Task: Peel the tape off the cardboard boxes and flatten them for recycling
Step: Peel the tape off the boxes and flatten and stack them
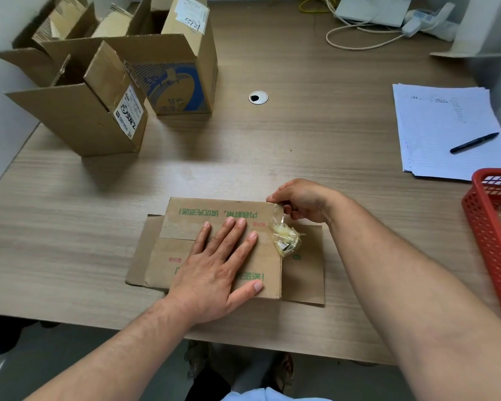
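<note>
Head cam. Notes flattened cardboard box [185, 224] lying on desk [315, 146], centre, nr front edge. Finds L hand [217, 270] pressed flat on top of it, fingers spread. Finds R hand [301, 201] at box's far R corner, pinching clear tape [285, 237] btwn thumb & fingers; crumpled wad of same hanging just below, over R flap. Records open upright boxes [78, 117] far L, well apart from flat one. Logs red basket [485, 227] at R edge, papers [446, 120] w/ pen [474, 142] behind it.

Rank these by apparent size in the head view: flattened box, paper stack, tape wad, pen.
1. flattened box
2. paper stack
3. tape wad and pen, unranked: the pen is longer, the wad bulkier.
</note>
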Available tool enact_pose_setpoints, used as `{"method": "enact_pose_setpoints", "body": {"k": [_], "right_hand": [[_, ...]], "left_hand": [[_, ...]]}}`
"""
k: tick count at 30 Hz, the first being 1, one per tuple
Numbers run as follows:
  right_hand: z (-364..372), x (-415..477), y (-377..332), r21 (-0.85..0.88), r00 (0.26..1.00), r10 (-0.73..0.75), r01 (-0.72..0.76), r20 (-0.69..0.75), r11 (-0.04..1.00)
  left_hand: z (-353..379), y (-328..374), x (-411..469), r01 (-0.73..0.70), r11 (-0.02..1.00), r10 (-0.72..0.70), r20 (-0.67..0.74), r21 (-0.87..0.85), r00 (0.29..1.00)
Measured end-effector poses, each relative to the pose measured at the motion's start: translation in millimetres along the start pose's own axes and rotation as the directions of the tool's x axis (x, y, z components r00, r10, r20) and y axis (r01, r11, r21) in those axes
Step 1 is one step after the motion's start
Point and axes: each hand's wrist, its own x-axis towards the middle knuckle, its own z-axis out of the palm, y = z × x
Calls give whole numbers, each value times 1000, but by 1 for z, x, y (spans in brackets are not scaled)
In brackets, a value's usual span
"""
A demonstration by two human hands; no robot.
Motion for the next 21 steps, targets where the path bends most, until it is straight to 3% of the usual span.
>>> {"method": "enact_pose_setpoints", "body": {"k": [7, 15, 21], "right_hand": [[-1, -2, -14, -205, 998, -24, 37, 62, 978], [-3, -16, 18, 140, 963, -249, 262, -105, 955], [0, -41, 35, 190, 936, -326, 346, -129, 919]], "left_hand": [[-3, 1, 0, 5, 1000, -5, 19, -5, 1000], [-5, 1, 2, 44, 998, -42, 62, -43, 997], [-12, 3, 3, 73, 994, -63, 107, -85, 992]]}}
